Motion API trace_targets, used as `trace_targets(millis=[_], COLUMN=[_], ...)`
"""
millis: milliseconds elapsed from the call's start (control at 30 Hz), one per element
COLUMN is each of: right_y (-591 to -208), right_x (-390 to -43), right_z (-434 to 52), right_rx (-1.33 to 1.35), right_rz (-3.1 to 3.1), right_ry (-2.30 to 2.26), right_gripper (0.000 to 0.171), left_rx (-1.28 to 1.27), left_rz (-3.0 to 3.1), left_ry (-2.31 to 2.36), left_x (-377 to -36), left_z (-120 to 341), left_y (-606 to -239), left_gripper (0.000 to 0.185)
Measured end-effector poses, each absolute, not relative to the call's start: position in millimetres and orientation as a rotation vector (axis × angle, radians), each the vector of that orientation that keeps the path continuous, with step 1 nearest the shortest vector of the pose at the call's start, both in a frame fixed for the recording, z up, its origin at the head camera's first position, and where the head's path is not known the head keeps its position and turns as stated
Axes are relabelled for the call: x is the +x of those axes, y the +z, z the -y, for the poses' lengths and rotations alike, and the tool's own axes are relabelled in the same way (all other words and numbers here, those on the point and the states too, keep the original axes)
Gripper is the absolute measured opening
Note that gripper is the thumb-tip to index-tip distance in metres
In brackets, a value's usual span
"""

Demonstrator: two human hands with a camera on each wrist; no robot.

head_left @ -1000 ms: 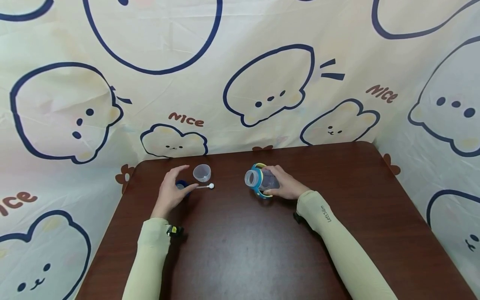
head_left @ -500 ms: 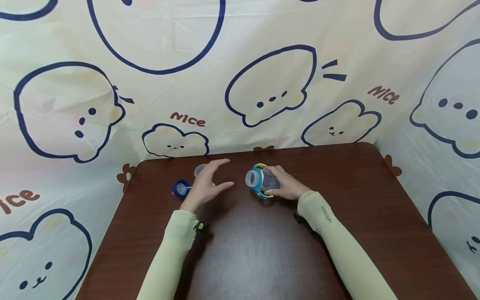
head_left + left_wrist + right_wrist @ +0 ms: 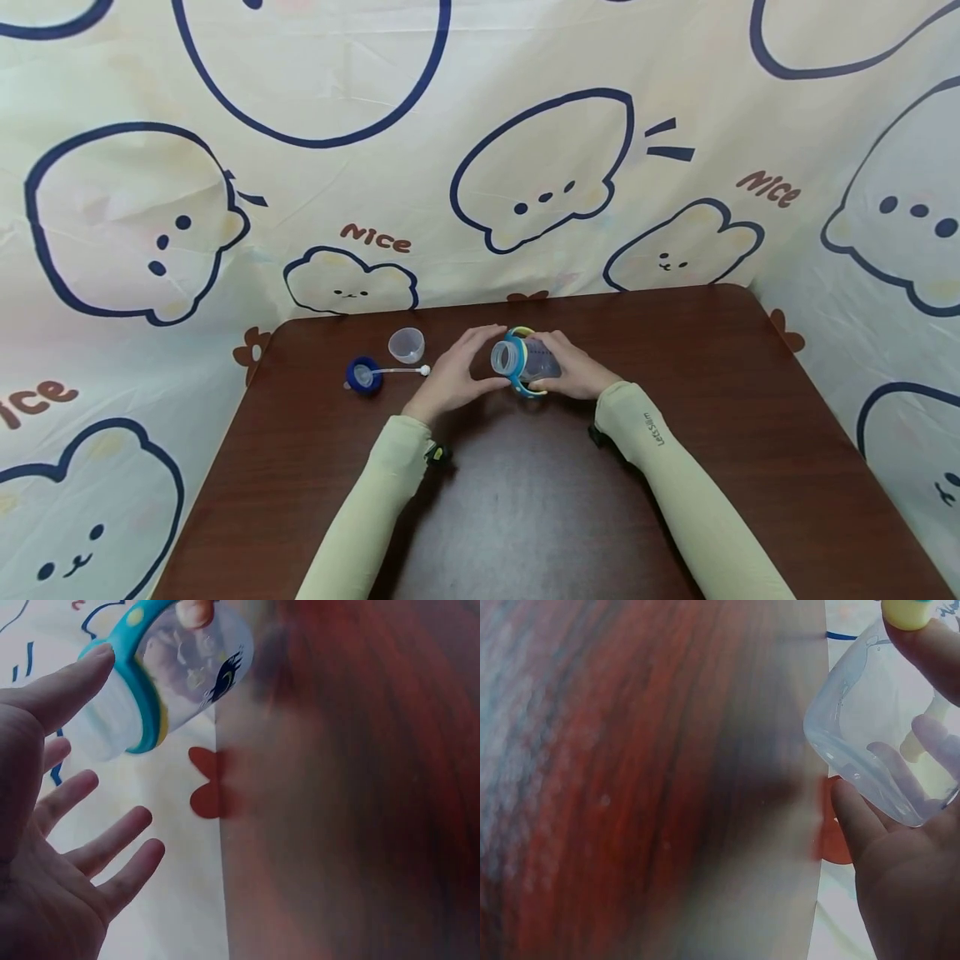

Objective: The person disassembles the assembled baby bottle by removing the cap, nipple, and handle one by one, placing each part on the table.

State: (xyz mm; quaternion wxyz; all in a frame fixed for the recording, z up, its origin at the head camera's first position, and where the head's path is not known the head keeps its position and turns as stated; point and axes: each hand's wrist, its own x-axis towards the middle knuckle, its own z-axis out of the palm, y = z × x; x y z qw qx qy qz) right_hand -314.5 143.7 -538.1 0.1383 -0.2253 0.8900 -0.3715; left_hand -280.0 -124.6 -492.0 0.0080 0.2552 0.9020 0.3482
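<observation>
My right hand (image 3: 573, 369) grips a transparent baby bottle (image 3: 543, 360) by its body, over the table. The bottle is lidless and tilted, its mouth facing left, with a blue-and-yellow two-handled ring (image 3: 519, 360) around its neck. My left hand (image 3: 459, 372) is just left of the mouth, fingers and thumb spread around the opening. In the left wrist view, the left thumb (image 3: 79, 675) overlaps the blue ring while the other fingers stand apart from the bottle. The right wrist view shows the bottle's rounded base (image 3: 862, 735) against the right hand (image 3: 907, 885).
On the brown table (image 3: 525, 492), at the back left, lies a blue screw lid (image 3: 363, 377) with a thin straw (image 3: 393, 370) ending in a white ball (image 3: 425, 370). A transparent cup-shaped cover (image 3: 407, 345) sits behind it. A printed cloth (image 3: 420, 192) hangs behind the table.
My left hand has moved right, away from the blue lid and straw, to the bottle's mouth. The lid, straw and cover show again. The right hand and bottle have stayed in place.
</observation>
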Motion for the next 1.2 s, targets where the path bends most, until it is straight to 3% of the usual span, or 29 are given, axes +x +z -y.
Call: trace_targets(millis=[1200], right_y=[-539.5], right_x=[-314.9], right_z=[-145.0], right_rx=[-0.647], right_rz=[-2.571], right_ry=[-1.053], right_gripper=[0.086], left_rx=[0.821], left_rz=[-2.822], left_ry=[1.247], left_x=[-273.2], left_z=[96.4], left_y=[-498.0], left_gripper=[0.062])
